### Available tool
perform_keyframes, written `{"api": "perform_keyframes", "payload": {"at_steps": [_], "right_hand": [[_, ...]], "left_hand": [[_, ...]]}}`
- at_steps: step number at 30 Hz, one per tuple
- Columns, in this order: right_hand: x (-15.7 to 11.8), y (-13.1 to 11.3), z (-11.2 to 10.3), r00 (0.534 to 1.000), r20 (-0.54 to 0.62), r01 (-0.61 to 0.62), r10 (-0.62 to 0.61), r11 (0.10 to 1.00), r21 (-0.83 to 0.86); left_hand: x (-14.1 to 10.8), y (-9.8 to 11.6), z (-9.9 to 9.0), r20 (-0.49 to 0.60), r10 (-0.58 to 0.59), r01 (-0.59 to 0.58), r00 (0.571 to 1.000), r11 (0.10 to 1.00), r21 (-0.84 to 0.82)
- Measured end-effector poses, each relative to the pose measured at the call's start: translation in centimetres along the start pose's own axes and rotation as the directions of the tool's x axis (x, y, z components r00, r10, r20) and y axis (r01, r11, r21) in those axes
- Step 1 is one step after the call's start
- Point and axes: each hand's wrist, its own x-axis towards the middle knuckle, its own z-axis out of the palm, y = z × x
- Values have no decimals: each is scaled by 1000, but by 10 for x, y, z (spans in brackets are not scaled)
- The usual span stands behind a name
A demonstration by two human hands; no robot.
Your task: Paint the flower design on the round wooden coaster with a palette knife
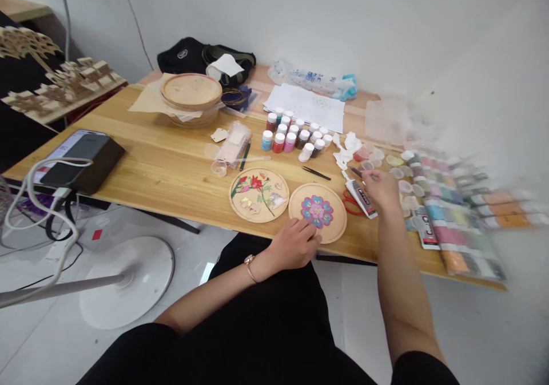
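Note:
My left hand (297, 242) rests at the lower left edge of a round wooden disc (337, 207) that bears a pink, blue and purple flower (317, 211). Its fingers are curled together, and what they hold, if anything, is hidden. Over the right part of the table, my right hand (380, 189) pinches a thin dark tool (357, 172). Below that tool lie a white and black glue tube (361, 198) and red-handled scissors (351, 203). A second round disc (258, 195) with red flowers and green stems is left of the first. Black tweezers (316, 173) lie behind the discs.
Paint bottles (289, 139) stand behind the discs, with paper sheets (304, 106) beyond. Small cups (405, 186) and bagged colored material (461, 230) cover the right side. Stacked round discs (191, 91) are at the back left; a phone (77, 159) on a stand is far left.

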Motion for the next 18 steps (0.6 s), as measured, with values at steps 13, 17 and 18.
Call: {"api": "perform_keyframes", "payload": {"at_steps": [13, 17, 18], "right_hand": [[-2, 0, 2, 998, 29, 47, -48, 999, 22], [1, 1, 2, 998, 29, 54, -54, 998, 15], [2, 1, 1, 998, 27, 52, -52, 999, 8]], "left_hand": [[0, 0, 1, 22, -6, 6, 1000, 1000, -10], [0, 0, 1, 30, -7, 8, 1000, 1000, -10], [0, 0, 1, 33, -9, 9, 999, 1000, -9]]}}
